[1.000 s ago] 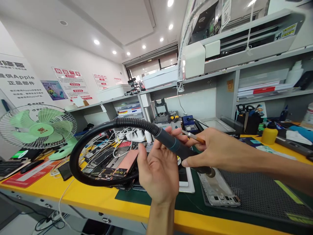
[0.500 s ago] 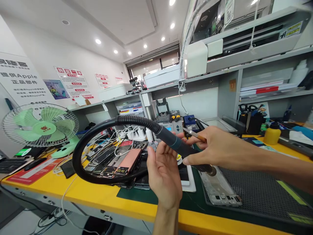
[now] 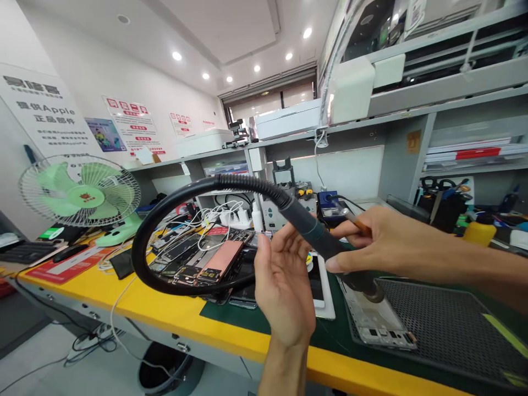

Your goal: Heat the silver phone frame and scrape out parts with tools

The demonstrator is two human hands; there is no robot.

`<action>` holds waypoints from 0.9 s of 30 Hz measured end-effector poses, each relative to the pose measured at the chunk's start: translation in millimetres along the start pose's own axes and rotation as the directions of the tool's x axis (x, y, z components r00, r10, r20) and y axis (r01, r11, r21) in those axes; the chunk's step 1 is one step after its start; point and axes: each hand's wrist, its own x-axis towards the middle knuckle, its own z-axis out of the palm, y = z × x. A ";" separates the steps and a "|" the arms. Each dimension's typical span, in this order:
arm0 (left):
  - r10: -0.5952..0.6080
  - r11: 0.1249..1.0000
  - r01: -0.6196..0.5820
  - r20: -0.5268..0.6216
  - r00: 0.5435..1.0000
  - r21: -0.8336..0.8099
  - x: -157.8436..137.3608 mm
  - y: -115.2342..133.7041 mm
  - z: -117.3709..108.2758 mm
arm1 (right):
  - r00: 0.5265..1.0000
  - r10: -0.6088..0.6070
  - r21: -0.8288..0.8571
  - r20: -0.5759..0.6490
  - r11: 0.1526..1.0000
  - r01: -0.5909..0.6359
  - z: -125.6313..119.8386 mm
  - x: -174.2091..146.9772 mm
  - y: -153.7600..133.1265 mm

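Observation:
My right hand (image 3: 373,245) is wrapped around the dark handle of a hot air gun (image 3: 319,236). Its nozzle (image 3: 374,292) points down to the right, above a bare phone frame (image 3: 385,324) on a black perforated mat (image 3: 441,322). Between the same hand's fingers is a slim tool with a brown handle (image 3: 359,224) and a metal end; its exact kind is unclear. My left hand (image 3: 286,291) is palm up under the handle, thumb raised and fingers apart, the fingertips partly behind the gun. A thick black hose (image 3: 142,242) loops left from the handle.
Left of my hands lie piled phone parts (image 3: 223,261) and a white-edged tablet (image 3: 328,308) on a green mat (image 3: 231,319). White chargers and cables (image 3: 235,217) stand behind. A green fan (image 3: 82,195) is at the far left, a yellow bottle (image 3: 480,231) at the right.
The camera view has shifted, so the bench scene sits further right in view. Both hands keep nearly the same pose, and the nozzle stays over the phone frame.

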 end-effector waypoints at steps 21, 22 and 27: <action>0.069 0.946 -0.152 0.281 0.957 0.286 43.2 13.0 -18.2 | 0.950 -0.094 0.076 0.296 0.994 0.075 -19.8 21.6 3.1; 0.058 0.946 -0.143 0.283 0.957 0.290 42.9 12.6 -18.9 | 0.950 -0.099 0.079 0.295 0.994 0.079 -19.3 20.9 3.8; -0.025 0.944 -0.067 0.274 0.961 0.322 41.6 11.0 -21.8 | 0.968 -0.150 0.089 0.200 0.987 0.134 -16.7 17.1 4.9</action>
